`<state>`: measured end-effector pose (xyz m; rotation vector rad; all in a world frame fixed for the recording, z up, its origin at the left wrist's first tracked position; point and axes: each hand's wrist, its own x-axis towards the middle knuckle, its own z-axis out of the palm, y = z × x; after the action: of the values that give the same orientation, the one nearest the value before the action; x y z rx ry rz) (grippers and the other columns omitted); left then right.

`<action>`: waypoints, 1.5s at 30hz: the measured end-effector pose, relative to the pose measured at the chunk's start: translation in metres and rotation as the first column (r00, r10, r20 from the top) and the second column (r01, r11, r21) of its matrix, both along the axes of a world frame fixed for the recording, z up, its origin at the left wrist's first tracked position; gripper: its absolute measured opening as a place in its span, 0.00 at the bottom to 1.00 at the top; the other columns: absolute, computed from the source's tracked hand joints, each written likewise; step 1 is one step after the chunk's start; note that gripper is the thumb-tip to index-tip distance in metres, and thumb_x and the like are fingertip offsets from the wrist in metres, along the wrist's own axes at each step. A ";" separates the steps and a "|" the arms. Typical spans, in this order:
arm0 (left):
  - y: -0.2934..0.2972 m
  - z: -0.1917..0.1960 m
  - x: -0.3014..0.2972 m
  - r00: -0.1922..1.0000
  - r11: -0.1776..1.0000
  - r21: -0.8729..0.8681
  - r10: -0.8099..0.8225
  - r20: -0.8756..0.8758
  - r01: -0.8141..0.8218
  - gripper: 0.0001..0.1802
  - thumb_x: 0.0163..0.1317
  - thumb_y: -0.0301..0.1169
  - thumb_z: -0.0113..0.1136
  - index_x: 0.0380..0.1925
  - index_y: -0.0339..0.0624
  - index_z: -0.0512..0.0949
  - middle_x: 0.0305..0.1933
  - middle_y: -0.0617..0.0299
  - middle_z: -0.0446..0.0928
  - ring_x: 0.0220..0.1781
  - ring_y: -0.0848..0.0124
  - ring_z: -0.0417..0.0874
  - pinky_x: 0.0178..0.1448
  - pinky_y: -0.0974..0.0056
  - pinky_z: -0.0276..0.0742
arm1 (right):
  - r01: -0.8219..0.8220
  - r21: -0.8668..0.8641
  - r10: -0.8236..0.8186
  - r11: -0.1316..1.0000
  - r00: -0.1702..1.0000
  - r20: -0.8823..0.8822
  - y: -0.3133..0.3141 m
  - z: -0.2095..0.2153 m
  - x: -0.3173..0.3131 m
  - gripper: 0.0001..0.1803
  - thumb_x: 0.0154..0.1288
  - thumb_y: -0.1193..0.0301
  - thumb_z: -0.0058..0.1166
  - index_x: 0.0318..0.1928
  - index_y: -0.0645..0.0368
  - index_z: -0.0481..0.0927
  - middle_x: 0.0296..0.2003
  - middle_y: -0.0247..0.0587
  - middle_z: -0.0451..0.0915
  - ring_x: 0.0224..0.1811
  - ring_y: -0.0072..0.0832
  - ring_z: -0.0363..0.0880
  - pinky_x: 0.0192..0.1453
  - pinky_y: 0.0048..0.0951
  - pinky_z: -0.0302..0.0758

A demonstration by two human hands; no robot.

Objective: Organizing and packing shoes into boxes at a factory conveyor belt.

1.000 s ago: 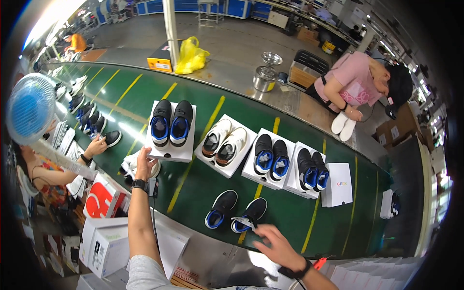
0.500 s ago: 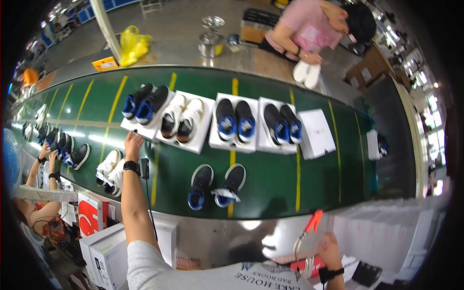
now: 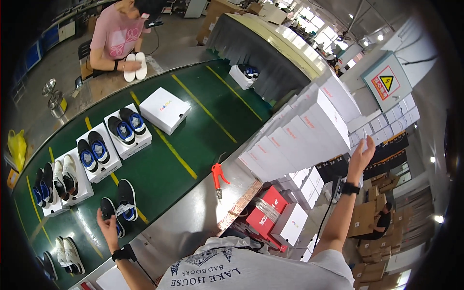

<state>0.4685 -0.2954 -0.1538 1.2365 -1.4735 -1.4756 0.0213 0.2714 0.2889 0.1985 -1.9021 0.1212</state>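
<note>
On the near side of the green belt stands a pair of black shoes with blue linings, one with a white paper tag on it. My left hand is beside the nearer shoe, fingers apart and holding nothing; whether it touches the shoe I cannot tell. My right hand is raised at the far right, by the end of a tall stack of white shoe boxes. Its fingers look spread, with nothing visible in them. A red air blow gun lies on the metal counter edge between my arms.
Across the belt several white boxes carry pairs of shoes, beside one closed white box. White shoes stand near left. Opposite, a person in pink holds white shoes. Red and white boxes sit below the counter.
My view has swung to the right. My left hand has left the boxed shoes and come beside the black pair. My right hand has risen from near the counter to the stacked boxes.
</note>
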 end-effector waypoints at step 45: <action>0.088 0.133 -0.045 0.979 0.992 0.124 0.014 -0.205 0.012 0.04 0.63 0.23 0.63 0.36 0.37 0.79 0.36 0.65 0.81 0.36 0.78 0.81 0.43 0.74 0.78 | -0.943 -0.332 0.518 0.001 -0.284 0.807 -0.252 -0.252 0.205 0.46 0.42 0.61 0.72 0.65 0.53 0.70 0.58 0.59 0.66 0.61 0.54 0.66 0.63 0.48 0.65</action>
<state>0.4238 -0.2071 -0.0213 1.1181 -1.2597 -1.6625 0.2258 0.0197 0.0368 2.3562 -2.2133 0.8588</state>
